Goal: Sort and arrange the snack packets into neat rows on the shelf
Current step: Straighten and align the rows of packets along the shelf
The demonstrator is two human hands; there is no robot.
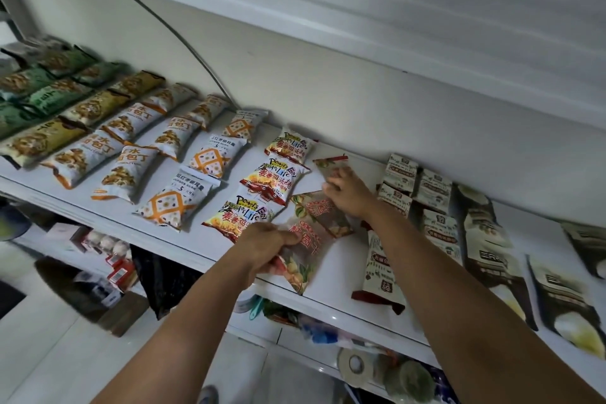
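Note:
Snack packets lie in slanted rows on a white shelf [203, 229]. My left hand [265, 244] grips the near end of a brown packet with red lettering [303, 252] at the shelf's front edge. A second brown packet [323, 211] lies just behind it. My right hand [347, 192] rests with spread fingers on a third brown packet [331, 164] near the back wall. To the left runs a row of three yellow-red Powers Life packets [275, 179].
Further left lie white-orange packets [210, 157], white bread-cube packets [131, 174] and green ones [49, 92]. On the right are small white-brown packets [433, 190] and black-white bags [492, 259]. A lower shelf holds boxes and rolls of tape [355, 364]. Another shelf board overhangs above.

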